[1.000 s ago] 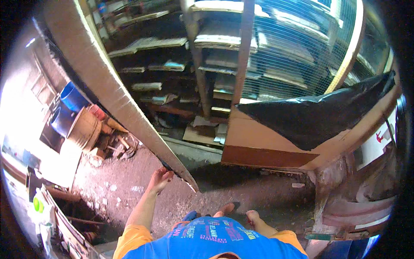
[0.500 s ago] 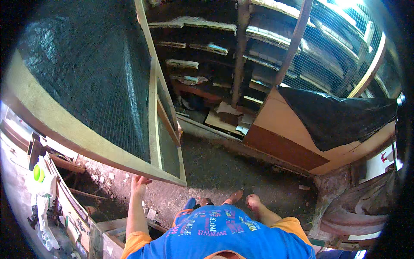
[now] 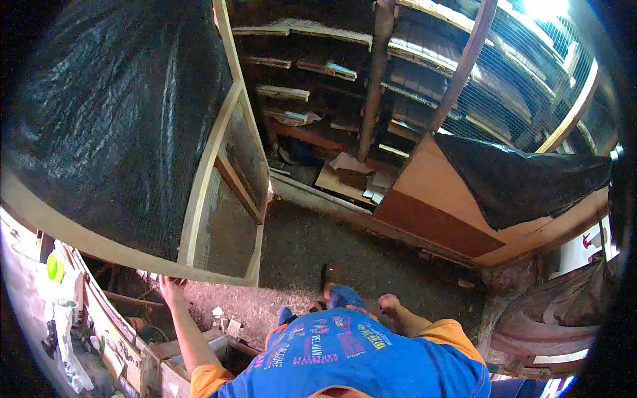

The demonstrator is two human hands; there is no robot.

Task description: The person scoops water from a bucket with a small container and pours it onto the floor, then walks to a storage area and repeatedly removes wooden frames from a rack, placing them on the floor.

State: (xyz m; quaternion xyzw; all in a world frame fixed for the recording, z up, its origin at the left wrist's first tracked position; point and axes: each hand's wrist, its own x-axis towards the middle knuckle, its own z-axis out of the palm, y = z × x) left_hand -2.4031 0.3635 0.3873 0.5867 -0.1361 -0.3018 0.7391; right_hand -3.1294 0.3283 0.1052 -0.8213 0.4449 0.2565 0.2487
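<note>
My left hand (image 3: 173, 289) grips the bottom rail of a wooden-framed wire-mesh door (image 3: 126, 251), its fingers partly hidden at the frame. Black plastic sheeting (image 3: 119, 132) covers the large panel of this door, while a smaller panel by its edge shows bare mesh (image 3: 229, 222). In front of my body hangs my right hand (image 3: 389, 304), fingers curled, with nothing visible in it. The door stands swung to the left of a dark opening.
Tiers of wooden slats (image 3: 332, 69) fill the space beyond the opening, behind a post (image 3: 377, 86). To the right stands a board panel (image 3: 451, 199) draped with black plastic (image 3: 517, 186). A wooden crate-like structure (image 3: 179, 361) and a white plastic bag (image 3: 65, 331) are at lower left.
The door has swung further left, my left hand moving left along with it. My feet have shifted in a step. The right hand stays nearly in place.
</note>
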